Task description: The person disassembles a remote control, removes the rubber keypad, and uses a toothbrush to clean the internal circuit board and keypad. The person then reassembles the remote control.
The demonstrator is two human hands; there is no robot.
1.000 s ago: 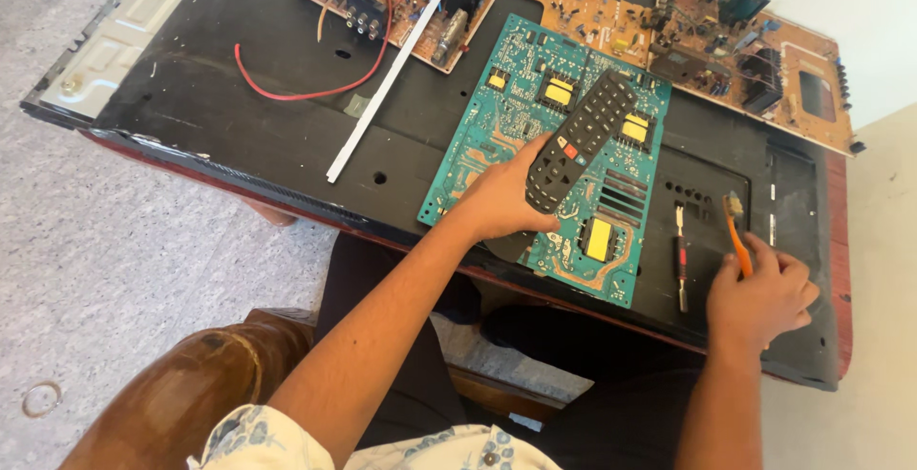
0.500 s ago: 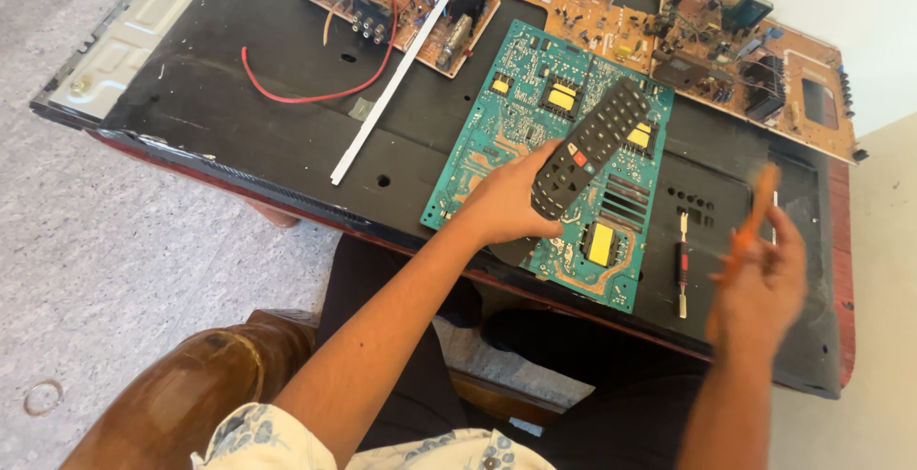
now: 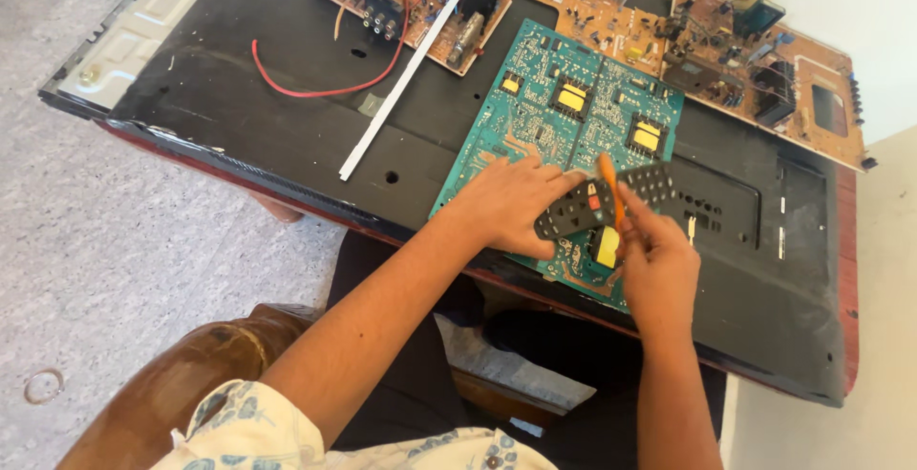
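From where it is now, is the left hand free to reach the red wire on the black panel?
Probably not right away: the left hand is holding the black remote. The red wire lies uncovered on the black panel, with nothing blocking the way.

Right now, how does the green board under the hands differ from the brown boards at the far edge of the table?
The green circuit board is blue-green with a few yellow blocks; the brown circuit boards are tan and crowded with taller parts. The green one lies close under the left hand, which holds a black remote control, and the right hand, which holds an orange-handled tool; the brown ones lie untouched. All lie flat on the black panel.
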